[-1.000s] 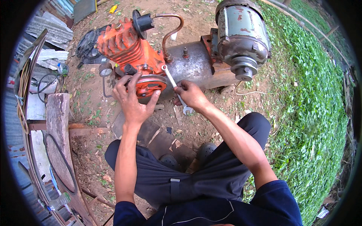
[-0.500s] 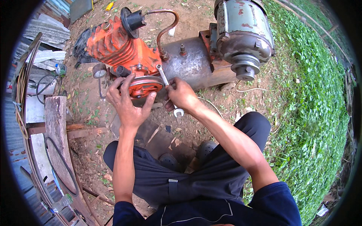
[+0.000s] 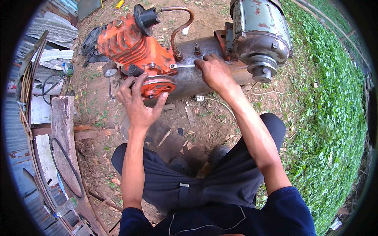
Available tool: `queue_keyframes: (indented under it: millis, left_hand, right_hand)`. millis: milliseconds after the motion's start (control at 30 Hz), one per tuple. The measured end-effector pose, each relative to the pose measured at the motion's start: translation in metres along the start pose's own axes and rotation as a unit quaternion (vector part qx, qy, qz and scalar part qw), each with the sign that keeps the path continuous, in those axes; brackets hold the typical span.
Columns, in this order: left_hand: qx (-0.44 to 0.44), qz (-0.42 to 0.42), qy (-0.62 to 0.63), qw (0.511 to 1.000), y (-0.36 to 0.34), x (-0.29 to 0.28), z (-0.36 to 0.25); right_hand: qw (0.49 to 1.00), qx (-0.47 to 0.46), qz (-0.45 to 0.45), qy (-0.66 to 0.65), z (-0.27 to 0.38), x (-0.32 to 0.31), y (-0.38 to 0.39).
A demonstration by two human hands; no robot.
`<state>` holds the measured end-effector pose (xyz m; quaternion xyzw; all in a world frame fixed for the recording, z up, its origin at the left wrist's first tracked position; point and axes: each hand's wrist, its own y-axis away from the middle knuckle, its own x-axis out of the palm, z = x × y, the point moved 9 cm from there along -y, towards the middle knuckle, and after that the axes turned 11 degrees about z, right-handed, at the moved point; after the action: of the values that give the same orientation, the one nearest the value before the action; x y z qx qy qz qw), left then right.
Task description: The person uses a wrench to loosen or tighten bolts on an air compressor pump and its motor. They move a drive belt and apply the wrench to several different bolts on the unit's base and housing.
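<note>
My left hand (image 3: 139,102) grips the rim of the orange pulley (image 3: 154,89) on the orange compressor pump (image 3: 130,47), thumb at its front and fingers over the top. My right hand (image 3: 214,72) is closed on the outer part of a silver spanner (image 3: 185,66), partly hiding it. The spanner lies almost level, its ring end on a bolt at the pump's right side, above the grey steel tank (image 3: 189,80). A bent copper pipe (image 3: 187,21) joins the pump to the tank. A round pressure gauge (image 3: 110,71) stands left of the pulley.
A grey-green electric motor (image 3: 258,33) sits on the tank's right end. Corrugated sheets (image 3: 59,33), weathered planks (image 3: 63,114) and a black belt (image 3: 69,165) lie at the left. Grass (image 3: 323,118) covers the right side. A cable (image 3: 224,105) runs over the dirt below the tank.
My right hand has moved up and to the right with the spanner, which has turned from steeply slanted to nearly level. My left hand stays on the pulley.
</note>
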<state>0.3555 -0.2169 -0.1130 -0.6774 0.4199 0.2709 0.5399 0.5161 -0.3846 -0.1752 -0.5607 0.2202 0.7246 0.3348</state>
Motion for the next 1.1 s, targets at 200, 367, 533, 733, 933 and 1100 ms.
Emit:
queue_keyframes:
  millis: [200, 367, 533, 733, 933, 1100]
  left_hand:
    - [0.021, -0.006, -0.007, 1.000, -0.002, -0.003, -0.004]
    - [0.028, 0.006, -0.003, 1.000, 0.001, -0.006, -0.001]
    - [0.016, 0.002, 0.014, 1.000, 0.000, -0.006, -0.005]
    - [0.003, 0.003, 0.026, 1.000, -0.001, -0.007, -0.004]
    - [0.007, -0.006, 0.023, 1.000, -0.003, -0.007, -0.006]
    - [0.006, -0.001, 0.020, 1.000, -0.003, -0.005, -0.005]
  right_hand:
    - [0.998, -0.050, -0.021, -0.019, -0.006, -0.014, -0.004]
    - [0.997, 0.047, -0.027, -0.058, 0.005, -0.042, 0.012]
    - [0.974, 0.079, 0.017, -0.211, 0.001, -0.010, 0.031]
    - [0.820, 0.148, 0.154, -0.531, 0.027, 0.076, 0.044]
    - [0.785, 0.137, 0.123, -0.591, 0.044, 0.089, 0.034]
    - [0.749, 0.168, 0.148, -0.624, 0.049, 0.094, 0.031]
